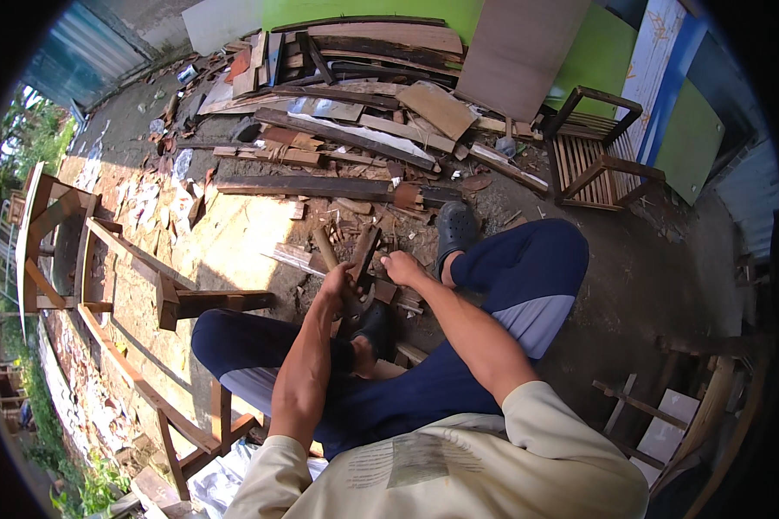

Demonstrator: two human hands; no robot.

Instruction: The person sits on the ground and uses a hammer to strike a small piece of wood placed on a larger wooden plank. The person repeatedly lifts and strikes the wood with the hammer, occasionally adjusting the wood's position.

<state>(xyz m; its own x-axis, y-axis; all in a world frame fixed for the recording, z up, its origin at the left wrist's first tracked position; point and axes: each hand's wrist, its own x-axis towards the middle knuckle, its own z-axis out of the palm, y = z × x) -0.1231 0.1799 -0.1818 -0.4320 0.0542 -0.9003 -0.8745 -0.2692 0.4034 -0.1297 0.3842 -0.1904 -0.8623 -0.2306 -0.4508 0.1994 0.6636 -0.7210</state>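
Note:
My left hand (341,284) is closed between my knees, its fingers wrapped round a tan, rounded wooden stick (325,247) that juts up past the knuckles. A dark, flat-sided piece of wood (368,249) stands tilted just right of that hand, reaching toward the other one. Below the left fingers a greyish curved shape shows, too small to name. My right hand (400,268) makes a fist close beside the dark wood; what its fingers hold, if anything, is hidden. Small offcuts (381,291) and chips lie on the ground under both hands.
Ahead lies a long dark beam (320,186), with a heap of planks and boards (355,130) behind it. A slatted wooden frame (601,160) stands far right against leaning panels. On the left is a wooden chair frame (138,372). My clogs (457,227) flank the offcuts.

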